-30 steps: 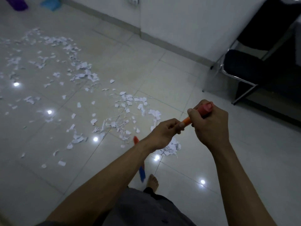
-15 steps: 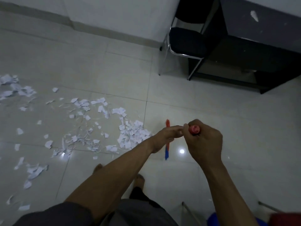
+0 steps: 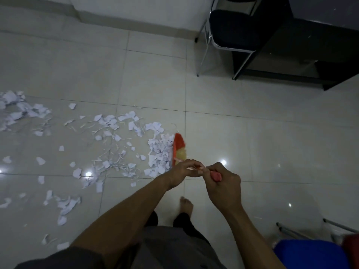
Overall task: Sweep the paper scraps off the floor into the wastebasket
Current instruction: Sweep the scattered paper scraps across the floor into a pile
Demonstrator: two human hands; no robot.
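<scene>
Closest in, at the lower right edge, sits a blue rounded object [image 3: 308, 253] with something red beside it. It may be the wastebasket, but too little shows to tell. A bare foot [image 3: 186, 204] stands on the pale tiled floor [image 3: 252, 133] just below the hands. The right hand [image 3: 225, 187] has its fingers [image 3: 230, 176] curled round the pink end of the broom [image 3: 179, 146] handle. The left hand [image 3: 184, 171], touching or nearly touching it, wraps the thin shaft just below, so both hands grip high on the stick. Beyond them the broom's orange and yellow head rests on the floor, pressed against the right side of a dense heap of paper scraps [image 3: 160, 152]. A looser trail of scraps runs away to the left and down toward the lower left. The step in hand looks like gathering: the scraps are being raked into one pile, and none seem to have reached any bin yet. The next move likely calls for lifting the head over to the far left of the trail and drawing the strays in with short strokes, light enough not to flick the paper about. Farthest off, a dark chair [image 3: 231, 28] and a dark bench [image 3: 320, 41] stand against the wall.
</scene>
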